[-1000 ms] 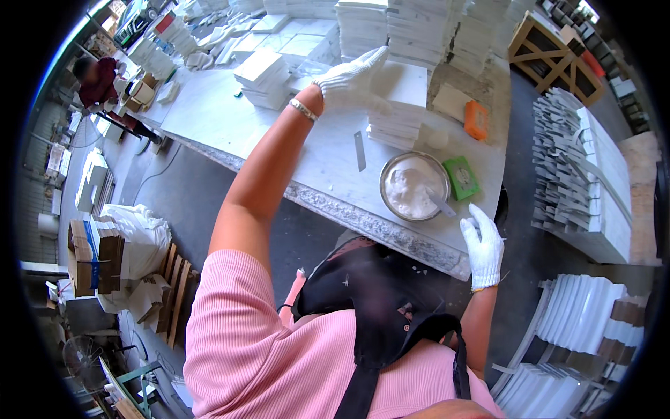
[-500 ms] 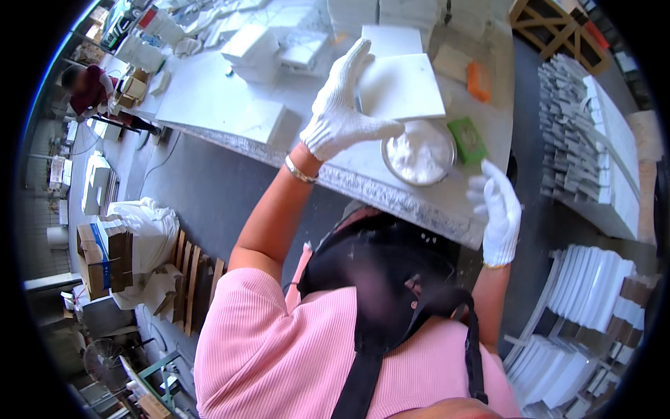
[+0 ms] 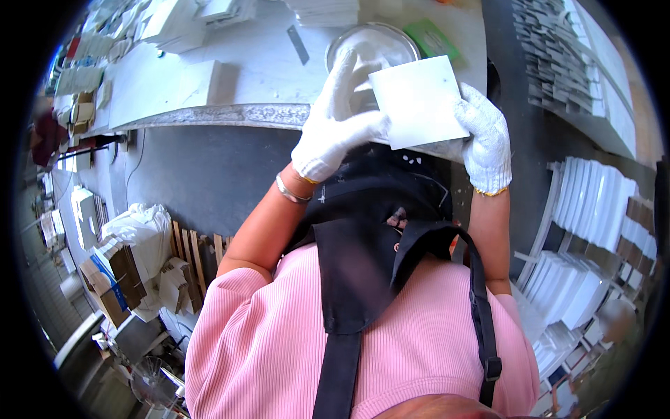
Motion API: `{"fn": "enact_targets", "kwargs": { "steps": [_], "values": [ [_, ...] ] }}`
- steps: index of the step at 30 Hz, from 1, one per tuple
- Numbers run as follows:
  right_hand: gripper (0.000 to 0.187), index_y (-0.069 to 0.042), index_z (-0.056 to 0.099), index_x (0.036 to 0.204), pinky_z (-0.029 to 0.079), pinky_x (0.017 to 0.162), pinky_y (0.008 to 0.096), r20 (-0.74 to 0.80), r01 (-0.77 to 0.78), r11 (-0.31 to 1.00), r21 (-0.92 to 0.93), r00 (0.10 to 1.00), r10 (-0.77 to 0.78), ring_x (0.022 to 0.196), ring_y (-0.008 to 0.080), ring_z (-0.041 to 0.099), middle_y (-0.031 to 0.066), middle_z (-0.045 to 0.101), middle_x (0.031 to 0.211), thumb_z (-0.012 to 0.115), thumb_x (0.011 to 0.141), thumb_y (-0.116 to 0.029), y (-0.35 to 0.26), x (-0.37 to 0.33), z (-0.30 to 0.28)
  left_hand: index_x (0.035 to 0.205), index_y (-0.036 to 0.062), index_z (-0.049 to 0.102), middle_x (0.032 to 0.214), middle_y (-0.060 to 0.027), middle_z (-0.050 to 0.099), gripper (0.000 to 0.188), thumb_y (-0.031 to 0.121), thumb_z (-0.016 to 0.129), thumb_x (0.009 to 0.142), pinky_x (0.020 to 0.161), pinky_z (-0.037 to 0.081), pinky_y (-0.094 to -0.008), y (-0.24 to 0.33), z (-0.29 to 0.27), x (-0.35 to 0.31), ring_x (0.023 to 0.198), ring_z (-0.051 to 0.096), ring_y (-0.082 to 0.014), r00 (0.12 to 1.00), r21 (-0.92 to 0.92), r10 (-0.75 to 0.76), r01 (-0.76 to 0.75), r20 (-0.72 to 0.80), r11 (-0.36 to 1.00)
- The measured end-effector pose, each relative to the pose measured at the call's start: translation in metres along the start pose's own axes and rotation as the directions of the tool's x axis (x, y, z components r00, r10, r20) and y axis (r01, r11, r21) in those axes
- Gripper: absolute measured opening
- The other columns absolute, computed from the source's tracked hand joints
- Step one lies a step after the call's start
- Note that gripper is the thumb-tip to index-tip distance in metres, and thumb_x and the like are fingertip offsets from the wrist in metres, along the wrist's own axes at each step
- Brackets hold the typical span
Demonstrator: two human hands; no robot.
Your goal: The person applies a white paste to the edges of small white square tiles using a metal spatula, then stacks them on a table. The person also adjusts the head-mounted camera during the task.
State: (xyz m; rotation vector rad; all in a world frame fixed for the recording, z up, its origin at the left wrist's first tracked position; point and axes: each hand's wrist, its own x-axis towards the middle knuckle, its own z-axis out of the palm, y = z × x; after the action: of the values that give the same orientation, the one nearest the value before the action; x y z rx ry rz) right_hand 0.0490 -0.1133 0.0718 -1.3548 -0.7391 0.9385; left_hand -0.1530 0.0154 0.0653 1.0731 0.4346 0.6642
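Note:
A square white tile (image 3: 421,103) is held up over the front edge of the stone-topped table (image 3: 258,115). My right hand (image 3: 486,140), in a white knitted glove, grips the tile by its right edge. My gloved left hand (image 3: 333,129) is beside the tile's left edge, its thumb and fingers spread apart and holding nothing. Behind the left fingers stands a round bowl (image 3: 413,47) with white powder or paste in it, partly hidden by the hand and the tile. Just right of the bowl lies a green rectangular pad (image 3: 434,42).
A flat grey strip (image 3: 298,45) lies left of the bowl. White blocks (image 3: 171,28) and a thick slab (image 3: 202,82) stand farther left on the table. Stacked white slabs (image 3: 593,202) are at the right. Cardboard boxes (image 3: 108,279) sit at lower left; a person (image 3: 47,136) is at far left.
The tile has come from over the table toward my body. My right hand, empty before, now grips its right edge, while my left hand is lower and off it. The view has shifted.

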Motion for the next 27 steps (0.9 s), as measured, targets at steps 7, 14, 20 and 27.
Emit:
{"fn": "enact_targets", "kwargs": {
  "steps": [7, 14, 20, 27],
  "values": [
    [0.051, 0.011, 0.055, 0.129, 0.054, 0.090, 0.0311, 0.063, -0.182, 0.967, 0.177, 0.983, 0.174, 0.100, 0.0201, 0.069, 0.0155, 0.068, 0.113, 0.063, 0.091, -0.021, 0.005, -0.015, -0.029, 0.134, -0.0006, 0.053, 0.112, -0.0123, 0.067, 0.048, 0.023, 0.065, 0.095, 0.078, 0.057, -0.0349, -0.033, -0.010, -0.005, 0.093, 0.068, -0.0218, 0.852, -0.366, -0.462, 0.523, 0.247, 0.770],
    [0.040, 0.001, 0.064, 0.125, 0.054, 0.089, 0.0302, 0.009, -0.112, 0.993, 0.033, 0.994, 0.112, 0.102, 0.0185, 0.070, 0.0116, 0.071, 0.111, 0.063, 0.094, -0.024, 0.022, -0.017, -0.040, 0.120, -0.0023, 0.060, 0.102, -0.0118, 0.069, 0.036, 0.019, 0.067, 0.092, 0.068, 0.057, -0.0284, -0.039, 0.010, -0.006, 0.081, 0.070, -0.0195, 0.822, -0.174, -0.508, 0.556, 0.256, 0.813],
    [0.040, -0.008, 0.067, 0.127, 0.051, 0.092, 0.0290, -0.222, -0.044, 0.918, -0.394, 0.974, -0.049, 0.107, 0.0162, 0.066, 0.0084, 0.071, 0.115, 0.070, 0.092, -0.028, 0.011, -0.018, -0.046, 0.124, -0.0006, 0.058, 0.109, -0.0104, 0.068, 0.037, 0.014, 0.067, 0.092, 0.068, 0.057, -0.0277, -0.043, 0.017, -0.011, 0.087, 0.070, -0.0199, 0.801, -0.227, -0.552, 0.596, 0.230, 0.770],
    [0.027, -0.013, 0.073, 0.112, 0.055, 0.078, 0.0283, -0.081, 0.232, 0.598, -0.767, 0.890, -0.449, 0.092, 0.0198, 0.071, 0.0090, 0.071, 0.105, 0.074, 0.089, -0.027, 0.001, 0.006, -0.041, 0.125, 0.0012, 0.058, 0.109, -0.0105, 0.068, 0.035, 0.014, 0.067, 0.093, 0.070, 0.057, -0.0285, -0.070, 0.007, -0.008, 0.089, 0.070, -0.0200, 0.767, -0.209, -0.599, 0.640, 0.229, 0.739]
  ]
}}
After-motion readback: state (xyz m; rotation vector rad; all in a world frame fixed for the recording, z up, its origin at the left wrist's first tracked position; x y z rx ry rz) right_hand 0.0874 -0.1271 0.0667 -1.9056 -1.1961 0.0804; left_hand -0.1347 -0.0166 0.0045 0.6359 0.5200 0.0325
